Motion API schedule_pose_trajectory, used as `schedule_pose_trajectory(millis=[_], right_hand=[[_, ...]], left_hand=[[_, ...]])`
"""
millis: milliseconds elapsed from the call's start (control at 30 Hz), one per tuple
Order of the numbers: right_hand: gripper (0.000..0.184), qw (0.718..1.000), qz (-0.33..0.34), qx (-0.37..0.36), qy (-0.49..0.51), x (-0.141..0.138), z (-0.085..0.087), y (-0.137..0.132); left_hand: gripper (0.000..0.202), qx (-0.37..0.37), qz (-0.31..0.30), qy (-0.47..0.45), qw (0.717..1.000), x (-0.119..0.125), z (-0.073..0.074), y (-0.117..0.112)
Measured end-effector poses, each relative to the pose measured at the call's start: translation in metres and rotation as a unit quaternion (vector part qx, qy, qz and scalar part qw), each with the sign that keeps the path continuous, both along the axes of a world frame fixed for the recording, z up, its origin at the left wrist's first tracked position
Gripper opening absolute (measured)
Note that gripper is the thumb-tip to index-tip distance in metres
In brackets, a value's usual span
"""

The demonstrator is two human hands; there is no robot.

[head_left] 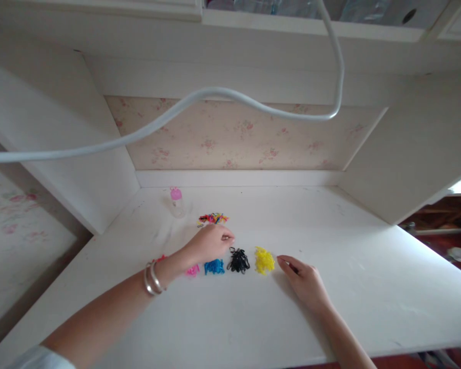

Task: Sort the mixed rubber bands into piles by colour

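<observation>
My left hand (212, 242) reaches over the colour piles, thumb and fingertips pinched just above the pile of black elastic bands (238, 261). Whatever the pinch holds, if anything, is too small to make out. One black band lies right below those fingertips. Under and beside that wrist are blue bands (214, 267), pink bands (192, 270) and a partly hidden bit of red bands (161, 258). My right hand (305, 282) is closed in a pinch at the right side of the yellow bands (264, 261); its contents cannot be made out. Behind the left hand sits a mixed-colour heap of bands (213, 218).
A clear bottle with a pink top (176, 202) stands at the back left of the white tabletop (353, 287). Side panels bound the table left and right. A white cable (215, 92) hangs across the upper view, below a shelf.
</observation>
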State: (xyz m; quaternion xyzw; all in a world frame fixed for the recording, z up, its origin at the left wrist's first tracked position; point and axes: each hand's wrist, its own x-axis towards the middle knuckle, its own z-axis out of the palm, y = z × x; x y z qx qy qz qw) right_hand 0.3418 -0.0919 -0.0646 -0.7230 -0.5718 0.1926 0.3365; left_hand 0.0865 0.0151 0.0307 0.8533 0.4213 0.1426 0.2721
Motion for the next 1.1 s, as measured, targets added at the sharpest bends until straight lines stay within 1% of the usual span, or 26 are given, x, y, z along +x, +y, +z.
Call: schedule_pose_trajectory(millis=[67,100,133,200,267,333,400,467,567,633,700,767,900,1000,1100], right_hand=[[0.045,1.000,-0.005,-0.013,0.007,0.001,-0.002,0.001],[0.044,1.000,-0.007,-0.020,0.018,0.001,-0.002,0.003],[0.042,0.999,-0.009,-0.024,0.036,0.002,-0.002,0.005],[0.039,0.996,-0.020,-0.018,0.082,0.004,-0.001,0.009],[0.039,0.992,-0.040,-0.010,0.122,0.005,0.004,0.017],[0.040,0.991,-0.040,-0.011,0.127,0.003,0.011,0.026],[0.040,0.996,-0.007,-0.019,0.091,-0.004,0.022,0.037],[0.039,0.998,0.039,-0.029,0.029,-0.016,0.035,0.051],[0.038,0.990,0.109,-0.042,-0.073,-0.046,0.054,0.072],[0.036,0.975,0.159,-0.046,-0.148,-0.071,0.062,0.086],[0.035,0.954,0.197,-0.061,-0.220,-0.097,0.065,0.100],[0.034,0.938,0.219,-0.071,-0.260,-0.122,0.064,0.113],[0.034,0.918,0.238,-0.078,-0.308,-0.165,0.056,0.138],[0.038,0.903,0.245,-0.091,-0.341,-0.187,0.049,0.154],[0.040,0.891,0.250,-0.103,-0.365,-0.200,0.045,0.166]], left_hand=[[0.028,0.004,0.015,-0.015,1.000,-0.027,0.006,-0.018],[0.029,0.003,0.024,-0.024,0.999,-0.040,0.007,-0.028],[0.030,0.002,0.042,-0.050,0.998,-0.052,0.005,-0.040],[0.032,-0.009,0.061,-0.076,0.995,-0.073,-0.002,-0.063],[0.032,-0.044,0.089,-0.101,0.990,-0.092,-0.016,-0.083],[0.031,-0.085,0.126,-0.129,0.980,-0.109,-0.033,-0.098],[0.031,-0.115,0.169,-0.160,0.966,-0.123,-0.050,-0.109],[0.032,-0.127,0.211,-0.181,0.952,-0.134,-0.066,-0.115],[0.034,-0.116,0.249,-0.200,0.940,-0.144,-0.084,-0.120],[0.034,-0.109,0.259,-0.210,0.936,-0.147,-0.090,-0.121],[0.035,-0.107,0.266,-0.216,0.933,-0.148,-0.092,-0.120],[0.035,-0.107,0.270,-0.218,0.932,-0.148,-0.091,-0.119],[0.034,-0.112,0.256,-0.223,0.934,-0.147,-0.087,-0.118],[0.034,-0.109,0.255,-0.228,0.933,-0.146,-0.084,-0.119],[0.035,-0.102,0.247,-0.227,0.936,-0.145,-0.081,-0.120]])
